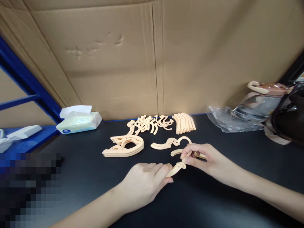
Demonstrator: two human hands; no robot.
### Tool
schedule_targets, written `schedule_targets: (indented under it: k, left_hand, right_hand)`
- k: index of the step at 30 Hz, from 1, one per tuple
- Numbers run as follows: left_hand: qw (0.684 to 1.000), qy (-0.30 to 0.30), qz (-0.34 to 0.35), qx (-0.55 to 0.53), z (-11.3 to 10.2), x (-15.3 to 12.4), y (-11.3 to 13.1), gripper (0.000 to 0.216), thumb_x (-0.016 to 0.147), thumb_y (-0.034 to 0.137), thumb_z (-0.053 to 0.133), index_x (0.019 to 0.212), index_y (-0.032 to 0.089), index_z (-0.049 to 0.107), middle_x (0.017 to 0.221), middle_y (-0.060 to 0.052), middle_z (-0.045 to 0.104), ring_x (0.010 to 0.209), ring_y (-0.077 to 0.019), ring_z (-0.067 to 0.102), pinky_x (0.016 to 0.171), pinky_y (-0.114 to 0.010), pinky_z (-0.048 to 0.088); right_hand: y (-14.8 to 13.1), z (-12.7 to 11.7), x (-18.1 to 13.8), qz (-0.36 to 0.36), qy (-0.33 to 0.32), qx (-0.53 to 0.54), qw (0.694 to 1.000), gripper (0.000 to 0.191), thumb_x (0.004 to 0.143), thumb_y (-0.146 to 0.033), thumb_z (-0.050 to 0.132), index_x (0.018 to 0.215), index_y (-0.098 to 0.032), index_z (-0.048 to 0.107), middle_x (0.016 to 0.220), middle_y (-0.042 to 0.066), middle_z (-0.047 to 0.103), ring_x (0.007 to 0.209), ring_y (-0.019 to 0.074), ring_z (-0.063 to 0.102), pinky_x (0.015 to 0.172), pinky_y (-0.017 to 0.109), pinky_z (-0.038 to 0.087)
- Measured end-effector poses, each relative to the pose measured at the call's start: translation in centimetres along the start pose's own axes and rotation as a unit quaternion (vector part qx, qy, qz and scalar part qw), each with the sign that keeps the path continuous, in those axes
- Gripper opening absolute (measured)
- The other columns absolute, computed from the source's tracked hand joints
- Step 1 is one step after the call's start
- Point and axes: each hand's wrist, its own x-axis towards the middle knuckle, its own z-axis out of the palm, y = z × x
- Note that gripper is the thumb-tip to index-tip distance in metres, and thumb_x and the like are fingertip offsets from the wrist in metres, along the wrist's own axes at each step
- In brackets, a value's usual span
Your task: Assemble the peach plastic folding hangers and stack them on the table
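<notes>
My left hand [147, 180] is closed around a beige plastic hanger arm [175, 170], whose jointed end sticks out past the fingertips. With thumb and fingers, my right hand [204, 158] pinches a slim curved hanger hook [184, 160] at that same end. Its far portion is hidden by the fingers. Just beyond lies a hanger piece with a hook [167, 143] attached. Behind the right fingers rests a loose arm [177, 152], partly covered. Folded hangers [125, 153] lie stacked to the left.
At the back are a pile of small hooks and short parts [144, 124] and a row of curved arms [184, 123]. A tissue pack [79, 122] stands at the left. Clear plastic wrap [223, 120] and a transparent jug [253, 106] are at right, before a cardboard wall [114, 69].
</notes>
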Motion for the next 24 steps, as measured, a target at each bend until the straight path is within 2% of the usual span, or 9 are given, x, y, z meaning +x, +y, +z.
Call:
schedule_targets:
  k: [7, 18, 24]
  left_hand:
    - [0.999, -0.029, -0.017, -0.001, 0.1, 0.0, 0.1, 0.021, 0.099, 0.027, 0.031, 0.094, 0.016, 0.048, 0.068, 0.002, 0.057, 0.052, -0.0144, 0.055, 0.046, -0.025, 0.036]
    - [0.999, -0.032, -0.031, -0.003, 0.2, -0.1, 0.0, 0.022, 0.099, 0.027, 0.03, 0.101, 0.016, 0.049, 0.072, 0.001, 0.061, 0.055, -0.0154, 0.06, 0.046, -0.025, 0.039]
    - [0.998, -0.046, -0.039, -0.009, 0.2, -0.1, 0.0, 0.024, 0.099, 0.028, 0.029, 0.099, 0.016, 0.05, 0.07, 0.001, 0.06, 0.054, -0.016, 0.059, 0.045, -0.026, 0.038]
  right_hand:
    - [0.4, 0.4, 0.1, -0.003, 0.018, -0.03, 0.999, 0.013, 0.088, -0.023, 0.054, 0.078, -0.021, 0.061, 0.076, -0.004, 0.063, 0.071, 0.0116, 0.054, 0.066, 0.023, 0.038]
    - [1.3, 1.2, 0.0, -0.006, 0.04, -0.017, 0.999, 0.015, 0.09, -0.032, 0.052, 0.083, -0.022, 0.061, 0.076, -0.003, 0.061, 0.071, 0.0126, 0.053, 0.066, 0.024, 0.039]
    - [1.3, 1.4, -0.1, -0.001, 0.052, -0.021, 0.998, 0.014, 0.089, -0.031, 0.053, 0.081, -0.022, 0.06, 0.079, -0.002, 0.063, 0.072, 0.0136, 0.053, 0.066, 0.024, 0.04]
